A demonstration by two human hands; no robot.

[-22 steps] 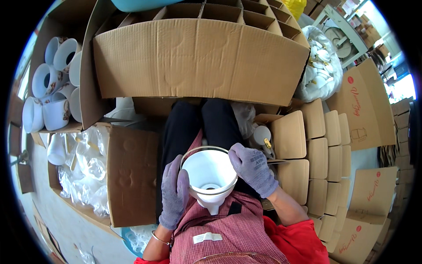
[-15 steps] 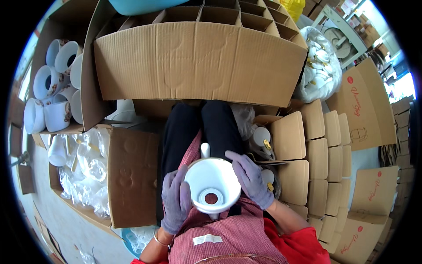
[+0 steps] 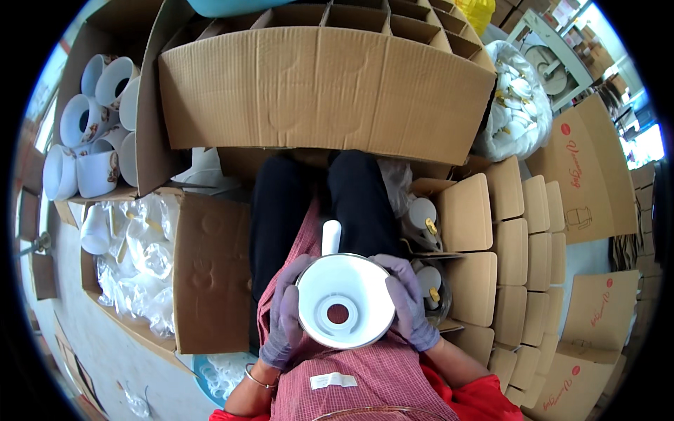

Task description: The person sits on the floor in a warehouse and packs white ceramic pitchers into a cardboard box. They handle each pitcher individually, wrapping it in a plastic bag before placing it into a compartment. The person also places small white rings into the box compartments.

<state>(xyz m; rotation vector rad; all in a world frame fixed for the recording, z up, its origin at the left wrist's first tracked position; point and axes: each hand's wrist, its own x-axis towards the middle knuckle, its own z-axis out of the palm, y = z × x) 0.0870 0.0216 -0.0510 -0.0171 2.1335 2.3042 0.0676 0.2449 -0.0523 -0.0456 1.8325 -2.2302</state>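
Observation:
Between my hands, above my lap, is a white jug body [image 3: 372, 298] with its wide mouth facing up and a round hole in its base. Its white handle [image 3: 331, 237] points away from me, toward my knees. My left hand [image 3: 283, 316], in a grey-purple glove, wraps the jug body's left side. On the opposite side my right hand [image 3: 413, 303], gloved alike, grips the wall near the rim. The undersides of the jug body and some fingertips are hidden.
Ahead stands a cardboard box [image 3: 323, 91] with dividers. White decorated cylinders [image 3: 97, 173] fill a box at left, above a box of plastic-wrapped parts [image 3: 144, 259]. To the right are upright carton flaps [image 3: 470, 288], bagged white jugs [image 3: 423, 214] and a bag of white lids [image 3: 516, 105].
My right hand has come in from beside the rim and closed around the jug body's right side. The jug body has shifted slightly right and turned a little; its handle shows longer.

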